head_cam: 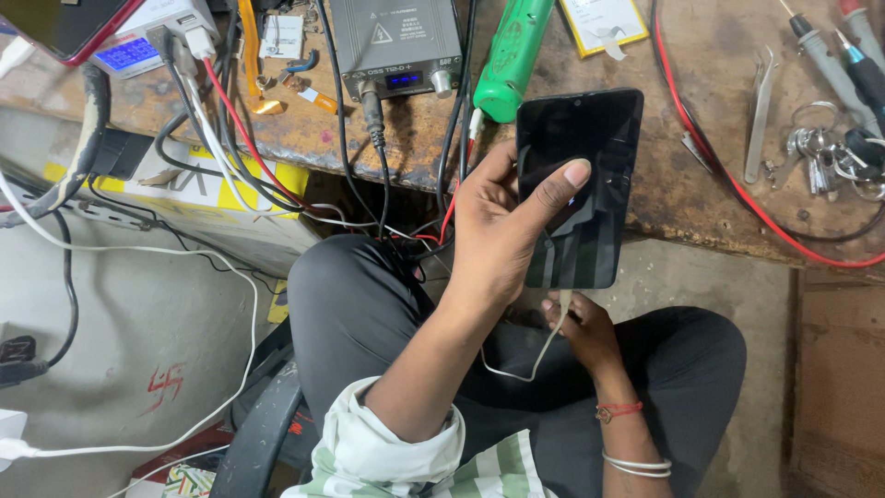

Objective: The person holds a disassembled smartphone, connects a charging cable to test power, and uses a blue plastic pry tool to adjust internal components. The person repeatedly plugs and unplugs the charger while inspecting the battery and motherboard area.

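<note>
While the left hand [502, 231] grips a black, glossy rectangular smartphone [579, 184] from its left side, thumb laid across the dark screen, the phone hangs upright over the lap, just before the edge of the scarred wooden workbench [664, 194]. Directly beneath it, the right hand [583, 327] pinches a thin white cable [544, 355] at the phone's bottom edge. Whether the plug is seated cannot be told, since the phone and fingers hide the joint, and the cable's far end drops out of sight behind the left forearm.
</note>
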